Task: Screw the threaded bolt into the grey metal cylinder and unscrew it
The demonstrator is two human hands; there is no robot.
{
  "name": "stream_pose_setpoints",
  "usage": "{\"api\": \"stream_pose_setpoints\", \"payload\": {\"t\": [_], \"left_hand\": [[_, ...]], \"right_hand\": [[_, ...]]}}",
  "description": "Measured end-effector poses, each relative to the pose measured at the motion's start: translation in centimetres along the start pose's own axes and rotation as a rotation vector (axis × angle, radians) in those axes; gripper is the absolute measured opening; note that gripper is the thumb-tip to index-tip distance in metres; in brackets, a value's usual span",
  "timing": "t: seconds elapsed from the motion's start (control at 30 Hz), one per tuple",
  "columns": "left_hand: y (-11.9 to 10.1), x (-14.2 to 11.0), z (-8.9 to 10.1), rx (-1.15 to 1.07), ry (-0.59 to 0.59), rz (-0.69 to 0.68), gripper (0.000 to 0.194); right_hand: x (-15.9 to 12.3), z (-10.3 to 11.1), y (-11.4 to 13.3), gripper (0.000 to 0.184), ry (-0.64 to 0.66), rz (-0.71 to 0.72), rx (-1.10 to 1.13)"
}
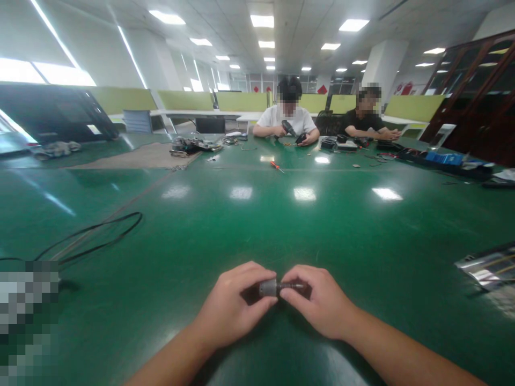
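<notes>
Just above the green tabletop, my left hand (237, 300) pinches a short grey metal cylinder (267, 288) between thumb and fingers. A thin, dark, ridged shaft (295, 286) sticks out from the cylinder's right end, in line with it. My right hand (317, 297) is closed on this shaft with thumb and forefinger. Both pieces lie level, close to the near edge of the view. Whether the shaft is fixed into the cylinder or only touching it, I cannot tell.
An orange screwdriver (276, 165) lies mid-table. At left is a black cable loop (120, 228); at right, a metal-framed part (488, 265). Across the table, a person in white (263, 124) handles a power drill (288, 127); another person (354, 124) sits beside. Electronic parts (193, 146) lie far left.
</notes>
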State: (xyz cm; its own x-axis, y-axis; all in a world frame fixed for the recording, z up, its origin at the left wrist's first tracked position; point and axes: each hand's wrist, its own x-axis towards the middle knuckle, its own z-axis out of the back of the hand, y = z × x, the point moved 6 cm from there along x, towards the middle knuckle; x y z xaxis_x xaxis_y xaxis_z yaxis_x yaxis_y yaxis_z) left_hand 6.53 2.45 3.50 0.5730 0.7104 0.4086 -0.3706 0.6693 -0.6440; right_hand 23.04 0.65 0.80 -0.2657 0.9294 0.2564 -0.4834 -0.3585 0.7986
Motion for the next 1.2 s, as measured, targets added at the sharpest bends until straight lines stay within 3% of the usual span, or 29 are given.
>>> {"api": "stream_pose_setpoints", "payload": {"t": [1.2], "left_hand": [[0.55,-0.13,0.0,0.013,-0.003,0.009,0.025]], "right_hand": [[-0.09,0.07,-0.17,0.003,-0.002,-0.043,0.01]]}}
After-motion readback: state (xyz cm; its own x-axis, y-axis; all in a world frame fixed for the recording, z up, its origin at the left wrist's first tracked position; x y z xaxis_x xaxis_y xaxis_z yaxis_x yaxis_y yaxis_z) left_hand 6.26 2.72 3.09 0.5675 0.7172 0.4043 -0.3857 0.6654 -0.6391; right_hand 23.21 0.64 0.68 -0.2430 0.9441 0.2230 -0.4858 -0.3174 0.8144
